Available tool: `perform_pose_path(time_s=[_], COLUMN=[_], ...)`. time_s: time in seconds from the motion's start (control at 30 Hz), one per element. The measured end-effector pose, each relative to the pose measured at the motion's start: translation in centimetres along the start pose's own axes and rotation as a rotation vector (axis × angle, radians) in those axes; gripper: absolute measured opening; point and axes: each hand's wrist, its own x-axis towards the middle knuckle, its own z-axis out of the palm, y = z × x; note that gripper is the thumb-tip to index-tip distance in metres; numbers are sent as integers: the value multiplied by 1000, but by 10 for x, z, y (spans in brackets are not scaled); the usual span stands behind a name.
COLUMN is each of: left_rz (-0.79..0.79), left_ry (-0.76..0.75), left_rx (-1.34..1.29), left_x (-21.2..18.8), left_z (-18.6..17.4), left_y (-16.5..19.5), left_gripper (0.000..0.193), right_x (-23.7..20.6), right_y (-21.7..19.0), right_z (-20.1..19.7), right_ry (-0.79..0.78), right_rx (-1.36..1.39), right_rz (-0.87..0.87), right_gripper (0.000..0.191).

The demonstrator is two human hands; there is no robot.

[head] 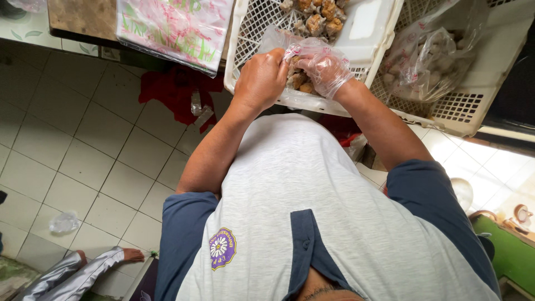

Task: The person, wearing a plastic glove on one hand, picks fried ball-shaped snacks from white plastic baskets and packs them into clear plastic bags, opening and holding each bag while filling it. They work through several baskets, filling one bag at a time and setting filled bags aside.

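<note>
Our grey shirt [312, 189] fills the foreground; beyond it our left hand [261, 78] grips a clear bag [290, 42], our gloved right hand [326, 69] clutching brown pieces [300, 81] inside.

Glossy thin plastic bag [281, 42], perforated matt white plastic crate [245, 33], smooth glazed floor tiles [72, 128].

Probably a small food workshop: white plastic crates [368, 33], bagged snacks [429, 61], tiled floor [72, 145]
</note>
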Motion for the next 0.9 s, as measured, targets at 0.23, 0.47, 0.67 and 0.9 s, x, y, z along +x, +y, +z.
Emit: perform_pose_path(time_s=[0.23,0.47,0.67,0.9], left_rz=[84,81,24,-13], left_ry=[-13,-65,-86,-75], left_rx=[43,68,85,81], left_x=[-6,-1,3,4], left_z=[-8,-8,-10,-9], left_y=[8,12,15,17], left_gripper=[22,21,22,22], right_x=[-29,-3,-3,68], right_y=[26,3,21,105], right_z=[-9,-34,-92,-72], right_ry=[-200,153,-136,-88], right_rx=[-297,334,797,-195], right_rz=[66,-175,-242,390], right_gripper=[17,4,10,33])
